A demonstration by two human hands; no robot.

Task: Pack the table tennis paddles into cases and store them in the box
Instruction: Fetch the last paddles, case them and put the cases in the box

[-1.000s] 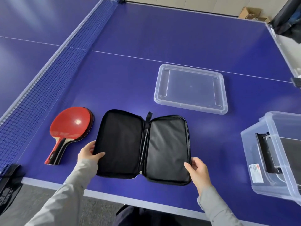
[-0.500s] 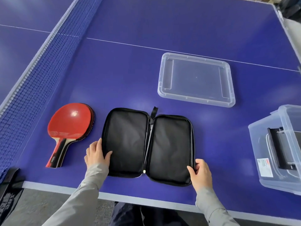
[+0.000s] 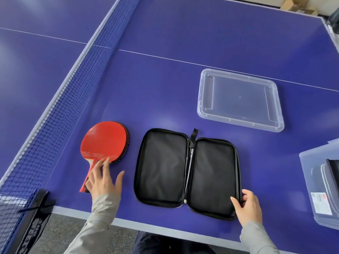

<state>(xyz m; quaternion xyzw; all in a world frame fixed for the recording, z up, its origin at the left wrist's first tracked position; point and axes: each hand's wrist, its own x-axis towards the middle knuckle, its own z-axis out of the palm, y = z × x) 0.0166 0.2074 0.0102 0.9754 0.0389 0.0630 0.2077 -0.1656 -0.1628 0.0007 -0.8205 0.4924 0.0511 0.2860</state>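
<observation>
left hand (image 3: 102, 177) lying spread-fingered over the handle of the red paddle (image 3: 104, 142), beside the open case (image 3: 187, 171) | right hand (image 3: 247, 208) pinching the case's near right corner | advice: curl round the handle before lifting, keeping the case flat | box (image 3: 311, 182) waiting at right

This looked like a games or recreation room, perhaps in an office building. A full-size blue table tennis table (image 3: 183, 52) with white lines filled the view, and a dark net (image 3: 60, 99) was clamped across it. Grey carpet (image 3: 60, 233) covered the floor below its edge. Cardboard boxes (image 3: 293, 4) sat on the floor by a pale wall at the far side.
</observation>
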